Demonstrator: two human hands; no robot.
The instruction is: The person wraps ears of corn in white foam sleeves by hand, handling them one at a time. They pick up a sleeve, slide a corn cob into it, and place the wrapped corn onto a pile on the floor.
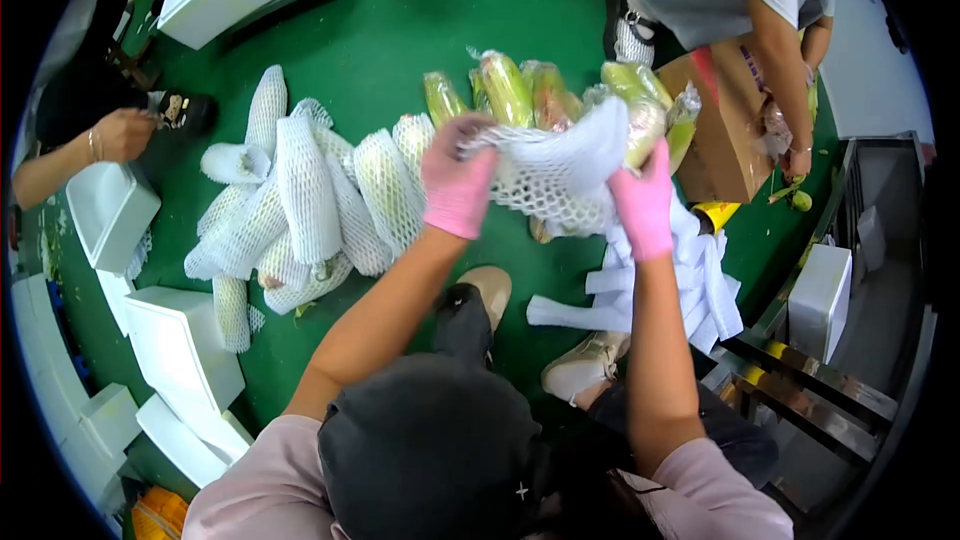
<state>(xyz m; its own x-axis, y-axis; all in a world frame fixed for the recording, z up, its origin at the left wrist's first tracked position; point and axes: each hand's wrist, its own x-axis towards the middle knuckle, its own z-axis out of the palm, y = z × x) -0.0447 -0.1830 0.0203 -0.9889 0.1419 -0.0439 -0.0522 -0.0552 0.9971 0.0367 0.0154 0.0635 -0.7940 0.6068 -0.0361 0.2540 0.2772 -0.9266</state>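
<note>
My left hand [458, 180], in a pink glove, is closed on one end of a white foam net sleeve [555, 165], which is stretched sideways in front of me. My right hand [645, 202], also in a pink glove, is closed at the other end. A plastic-wrapped ear of corn [645, 130] shows right at its fingertips; I cannot tell if that hand grips it too. More wrapped corn [508, 88] lies just beyond the sleeve. Left of my left hand is a pile of corn in foam nets [305, 185]. Flat foam sleeves [690, 280] lie under my right forearm.
A cardboard box [715, 120] stands at the right, where another person's arm [785, 80] reaches down. At the left, another person's hand [125, 133] is near white foam boxes [180, 340]. A metal frame [810, 380] borders the right side of the green floor [400, 20].
</note>
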